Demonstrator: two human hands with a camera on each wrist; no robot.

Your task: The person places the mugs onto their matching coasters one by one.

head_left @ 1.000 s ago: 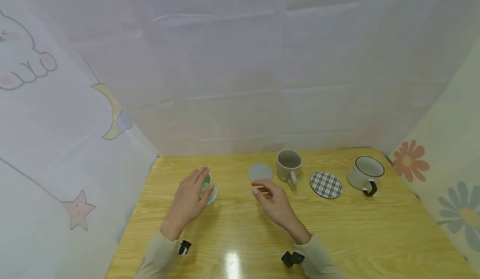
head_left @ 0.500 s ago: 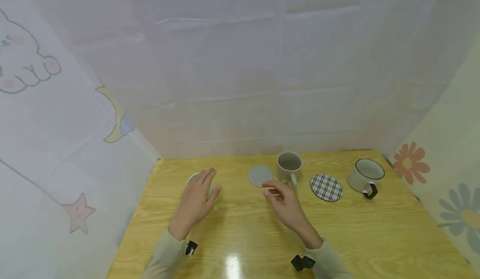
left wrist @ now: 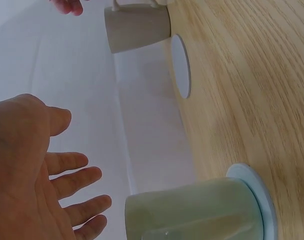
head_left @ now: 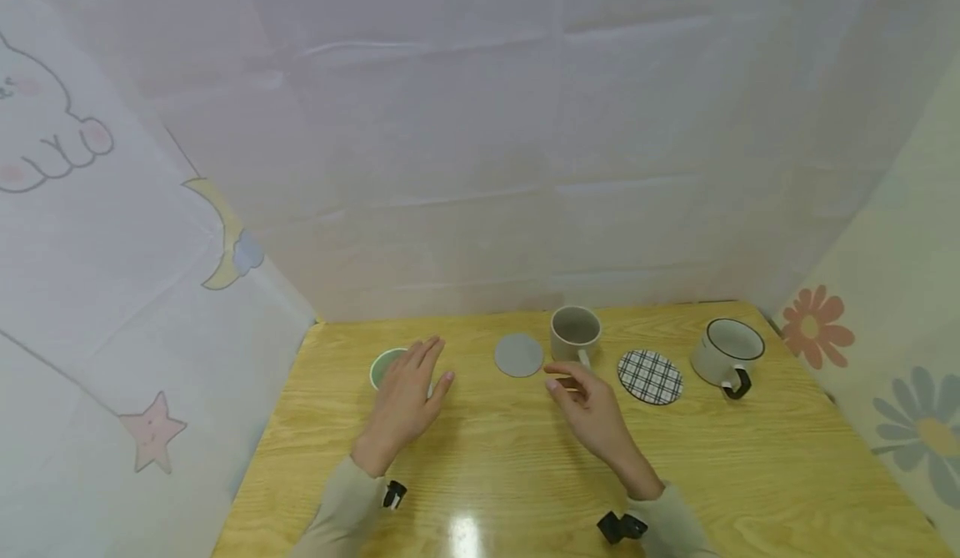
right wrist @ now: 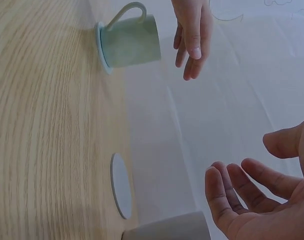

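From the head, the left hand [head_left: 405, 395] hovers by the green mug [head_left: 384, 364] on the left of the wooden table [head_left: 495, 458], fingers straight and slightly spread, holding nothing. The right hand [head_left: 594, 416] hangs on the near side of the grey mug [head_left: 572, 347], fingers softly bent, also with nothing in them. A plain grey coaster [head_left: 519, 355] lies just left of that mug; a checked coaster [head_left: 650, 377] lies between it and the white mug [head_left: 716, 362] at the right. These two mugs stand on bare wood, beside the coasters rather than on them, handles toward the near side, probably for easy reach. No contents show in either; the left hand hides too much of the green mug's inside to tell.

In the left wrist view, the green mug stands upright on a pale blue coaster [left wrist: 263, 197], which presumably keeps its base off the wood. A gap shows between mug and fingertips.

In the right wrist view, the right fingers curve around air, thumb well apart. The grey mug shows only its side, so its inside is hidden here.
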